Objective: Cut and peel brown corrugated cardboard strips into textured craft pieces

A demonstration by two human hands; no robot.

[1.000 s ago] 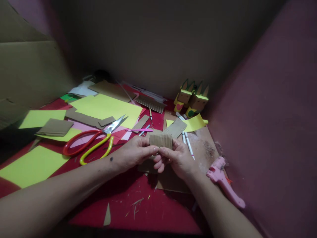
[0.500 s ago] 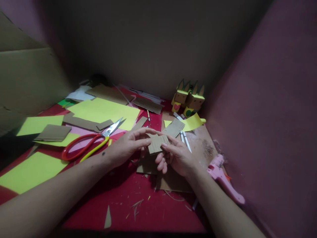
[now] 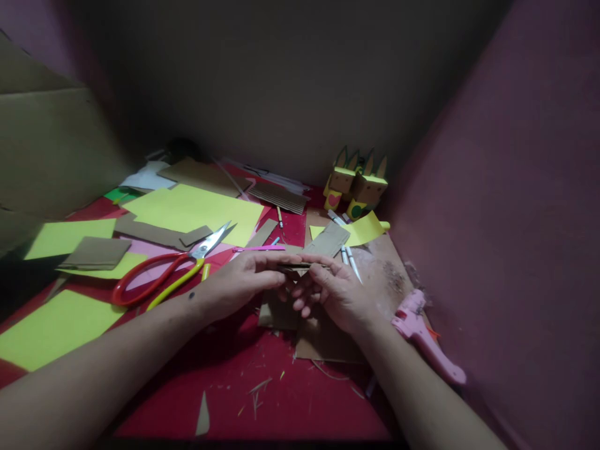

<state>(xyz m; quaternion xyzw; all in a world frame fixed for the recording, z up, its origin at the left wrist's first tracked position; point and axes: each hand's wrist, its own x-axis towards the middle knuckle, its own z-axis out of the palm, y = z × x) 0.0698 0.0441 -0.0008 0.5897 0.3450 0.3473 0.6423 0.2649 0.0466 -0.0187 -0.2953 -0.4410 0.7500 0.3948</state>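
Between my two hands is a small piece of cardboard [image 3: 296, 267], turned so that mostly its thin edge faces me. My left hand [image 3: 255, 275] pinches its left end between thumb and fingers. On the right end, the thumb and fingers of my right hand [image 3: 330, 287] are closed, with the lower fingers curled beneath. Under the hands lie larger cardboard pieces [image 3: 328, 340] on the red tabletop [image 3: 262, 400]. Scissors [image 3: 199, 250] with one red and one yellow handle rest left of my left hand, blades partly apart.
Yellow paper sheets [image 3: 197, 209] and cardboard scraps spread over the left side. Two small cardboard figures [image 3: 347, 181] stand at the back right. A pink glue gun [image 3: 426, 340] lies by the right wall. White markers [image 3: 352, 265] lie beyond my right hand.
The cardboard piece has tilted from showing its broad face to showing mostly its edge. Both hands keep hold of it in nearly the same place. A pink strip behind the left hand now shows.
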